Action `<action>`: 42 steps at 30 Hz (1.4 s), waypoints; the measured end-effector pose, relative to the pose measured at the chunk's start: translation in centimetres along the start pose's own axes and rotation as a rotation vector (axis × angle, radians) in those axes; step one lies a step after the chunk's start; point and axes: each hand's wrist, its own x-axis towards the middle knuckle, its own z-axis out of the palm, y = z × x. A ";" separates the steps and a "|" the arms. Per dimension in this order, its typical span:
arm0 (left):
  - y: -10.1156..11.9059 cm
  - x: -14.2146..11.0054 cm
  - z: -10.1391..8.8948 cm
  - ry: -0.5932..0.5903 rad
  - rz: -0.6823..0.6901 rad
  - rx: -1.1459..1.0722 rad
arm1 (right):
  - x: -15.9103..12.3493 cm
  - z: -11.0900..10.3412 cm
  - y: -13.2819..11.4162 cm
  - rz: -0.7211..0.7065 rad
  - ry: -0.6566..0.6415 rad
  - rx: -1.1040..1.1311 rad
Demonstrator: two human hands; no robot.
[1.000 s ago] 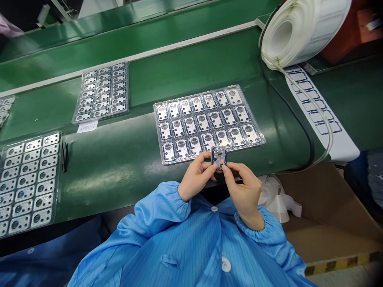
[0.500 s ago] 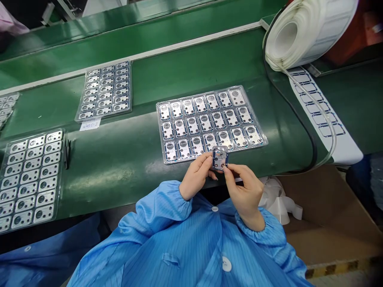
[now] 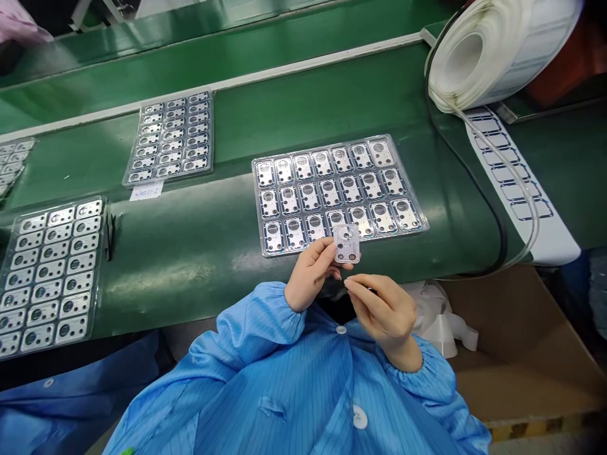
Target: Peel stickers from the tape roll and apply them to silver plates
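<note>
My left hand (image 3: 310,268) is closed on a small silver plate (image 3: 347,245) with rounded corners and a few holes, gripping it at its left edge. Just below and to the right, my right hand (image 3: 383,308) is apart from the plate, thumb and fingertips pinched together. Whether anything thin sits in that pinch I cannot make out. Behind the plate lies a clear tray (image 3: 417,222) with rows of similar plates, many edged in dark blue. The held plate hides a little of the tray's front row.
More filled trays lie left: one beside a paper label (image 3: 147,191), another (image 3: 97,278) near black tweezers (image 3: 109,237). A large label roll (image 3: 502,54) stands back right, its printed strip (image 3: 516,189) running forward beside a black cable (image 3: 467,174). A cardboard box (image 3: 521,328) sits lower right.
My right hand has come off the plate and moved slightly down. The plate, held in my left hand, now shows a plain silver face instead of dark blue side edges. The view has shifted slightly.
</note>
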 end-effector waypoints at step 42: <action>-1.4 0.3 -0.1 0.122 0.233 0.260 | 2.0 -0.9 -0.5 0.471 0.098 0.045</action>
